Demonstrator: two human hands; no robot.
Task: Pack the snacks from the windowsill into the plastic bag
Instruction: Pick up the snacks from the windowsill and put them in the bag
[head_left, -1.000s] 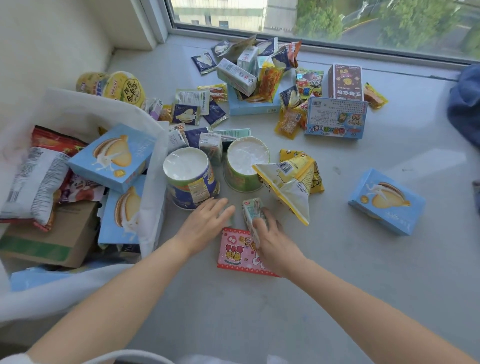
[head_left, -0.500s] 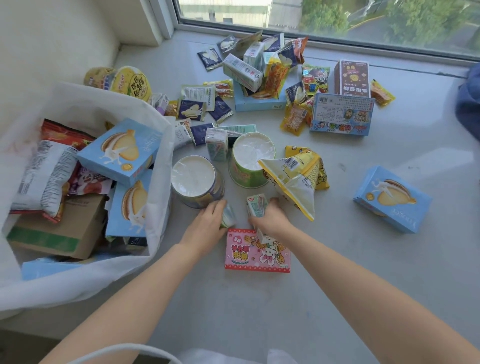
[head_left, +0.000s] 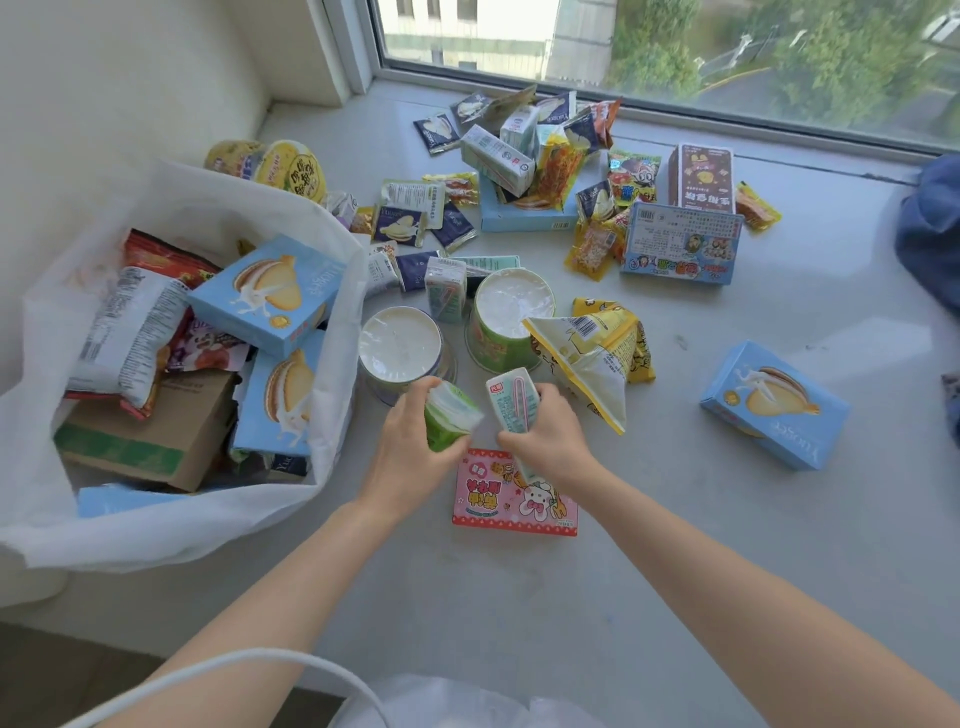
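Head: bag rim (head_left: 349, 332) near left hand (head_left: 410, 452)

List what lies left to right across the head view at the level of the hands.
White plastic bag → left hand gripping a small green carton → right hand gripping a pale pink-striped carton → crinkled yellow snack packet → light-blue rectangular cake box.

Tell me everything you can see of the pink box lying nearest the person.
The pink box looks like a flat, closed cardboard pack. It lies face up and slightly skewed on the windowsill. Its face shows yellow characters, a white cartoon rabbit and a red scalloped lower border. The right hand, gripping a small drink carton, hides its upper right part; whether they touch cannot be told. The left hand, holding a green packet, is just off its upper left corner.
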